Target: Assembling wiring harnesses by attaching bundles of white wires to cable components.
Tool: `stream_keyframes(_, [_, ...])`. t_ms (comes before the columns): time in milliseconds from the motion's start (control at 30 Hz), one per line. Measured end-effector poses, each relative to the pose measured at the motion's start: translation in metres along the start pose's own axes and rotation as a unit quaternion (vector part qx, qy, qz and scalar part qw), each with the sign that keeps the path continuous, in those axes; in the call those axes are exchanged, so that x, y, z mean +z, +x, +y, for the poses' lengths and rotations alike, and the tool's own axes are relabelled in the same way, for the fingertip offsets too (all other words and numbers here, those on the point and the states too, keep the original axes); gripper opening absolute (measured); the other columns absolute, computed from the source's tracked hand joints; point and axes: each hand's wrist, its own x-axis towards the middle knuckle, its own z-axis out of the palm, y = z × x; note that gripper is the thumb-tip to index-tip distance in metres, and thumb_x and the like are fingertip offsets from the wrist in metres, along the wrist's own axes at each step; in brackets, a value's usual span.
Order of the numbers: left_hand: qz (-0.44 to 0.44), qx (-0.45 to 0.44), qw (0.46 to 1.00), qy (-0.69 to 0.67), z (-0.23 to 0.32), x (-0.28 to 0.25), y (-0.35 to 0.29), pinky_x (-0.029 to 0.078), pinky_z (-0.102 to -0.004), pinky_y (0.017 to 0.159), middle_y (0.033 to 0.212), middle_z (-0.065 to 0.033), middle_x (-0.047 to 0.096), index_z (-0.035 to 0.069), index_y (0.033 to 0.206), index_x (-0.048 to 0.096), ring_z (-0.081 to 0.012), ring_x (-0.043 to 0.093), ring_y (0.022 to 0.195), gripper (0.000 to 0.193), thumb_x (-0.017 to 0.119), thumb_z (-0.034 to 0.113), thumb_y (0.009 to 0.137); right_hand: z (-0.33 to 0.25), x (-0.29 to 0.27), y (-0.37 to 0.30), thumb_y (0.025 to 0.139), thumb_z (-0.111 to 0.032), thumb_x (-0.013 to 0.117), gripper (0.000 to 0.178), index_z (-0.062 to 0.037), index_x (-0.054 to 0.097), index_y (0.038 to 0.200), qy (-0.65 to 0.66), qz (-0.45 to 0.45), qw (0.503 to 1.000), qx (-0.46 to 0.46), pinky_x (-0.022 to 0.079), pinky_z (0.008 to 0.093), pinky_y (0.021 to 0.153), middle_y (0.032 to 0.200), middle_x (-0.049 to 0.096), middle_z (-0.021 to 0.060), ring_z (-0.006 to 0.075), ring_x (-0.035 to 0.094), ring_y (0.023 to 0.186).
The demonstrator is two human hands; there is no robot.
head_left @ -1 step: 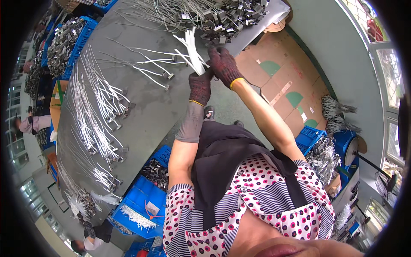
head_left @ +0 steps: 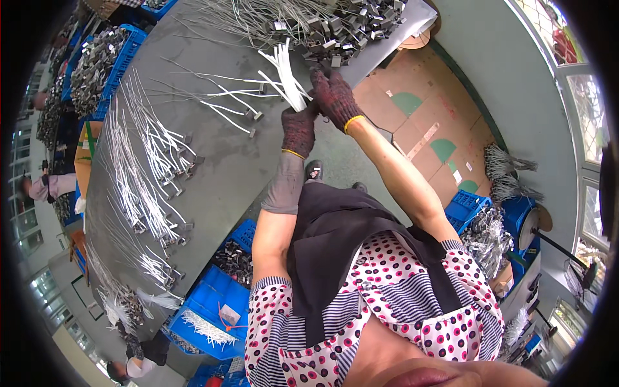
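My left hand (head_left: 298, 132), in a dark red knitted glove with a grey sleeve below it, is closed around a bundle of white tubes (head_left: 286, 74). The tubes fan out upward from its grip over the table. Right beside it, my right hand (head_left: 335, 98), gloved alike, has its fingers bent in and meets the left hand at the bundle's base. Anything between those fingers is hidden. On the table just left of the bundle lie several loose wires with white sleeves (head_left: 225, 109) and small metal-like blocks at their ends.
The grey table (head_left: 219, 161) carries rows of white-sleeved wires (head_left: 145, 174) at left. A heap of dark blocks with wires (head_left: 342, 29) lies at its far end. Blue crates (head_left: 209, 297) stand near my left elbow, another (head_left: 465, 208) at my right. Flattened cardboard (head_left: 425, 122) covers the floor.
Both hands have shifted very slightly to the left with the white tubes, whose upper ends are spread a little wider. Nothing else has visibly moved.
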Motion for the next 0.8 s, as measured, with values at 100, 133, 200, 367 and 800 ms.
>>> stream_keyframes(100, [-0.013,-0.024,0.998,0.054,0.03,-0.003,0.017,0.048,-0.0279,0.068,0.088,-0.0055,0.069,-0.002,0.098,0.072,-0.0118,0.061,0.078,0.022,0.072,0.016,0.087,0.031,0.0,0.041,0.094,-0.043,0.055,0.056,0.0041,0.05,0.126,-0.225,-0.077,0.947,-0.215,0.051,0.0468,0.086,0.106,0.063,0.0333,0.044,0.063,0.099])
stream_keyframes(133, [-0.011,-0.042,0.991,0.124,0.037,-0.004,0.023,0.049,-0.0272,0.07,0.087,-0.0058,0.069,-0.003,0.097,0.072,-0.012,0.062,0.079,0.024,0.073,0.018,0.086,0.03,0.002,0.058,0.094,-0.041,0.057,0.051,0.0023,0.055,0.121,-0.03,-0.043,0.998,-0.045,0.055,0.0443,0.075,0.101,0.067,0.0274,0.038,0.067,0.086])
stream_keyframes(200, [0.07,-0.063,0.991,0.091,0.015,-0.028,0.03,0.05,-0.029,0.069,0.085,-0.0054,0.069,-0.002,0.094,0.072,-0.0124,0.062,0.076,0.027,0.075,0.022,0.084,0.013,-0.003,0.063,0.093,-0.053,0.055,0.058,0.0002,0.058,0.117,0.139,-0.015,0.989,0.048,0.055,0.0408,0.069,0.099,0.067,0.0182,0.0308,0.066,0.082])
stream_keyframes(367, [0.27,-0.088,0.847,0.449,-0.004,-0.068,0.049,0.054,-0.0426,0.068,0.082,-0.0151,0.071,0.004,0.084,0.07,-0.0296,0.069,0.073,0.026,0.072,0.029,0.082,-0.008,-0.028,0.081,0.089,-0.018,0.071,0.032,-0.0056,0.061,0.117,0.355,-0.072,0.928,0.089,0.057,0.0324,0.067,0.091,0.068,0.0063,0.0185,0.067,0.08])
stream_keyframes(800, [0.056,-0.205,0.966,-0.149,0.001,0.039,0.001,0.058,-0.0325,0.047,0.078,-0.0138,0.067,-0.005,0.107,0.064,-0.0191,0.064,0.055,0.025,0.07,0.011,0.088,0.068,-0.117,-0.065,0.089,-0.007,0.065,0.031,0.0049,0.063,0.118,0.246,0.005,0.966,0.075,0.052,0.0289,0.069,0.095,0.067,0.0107,0.016,0.063,0.077])
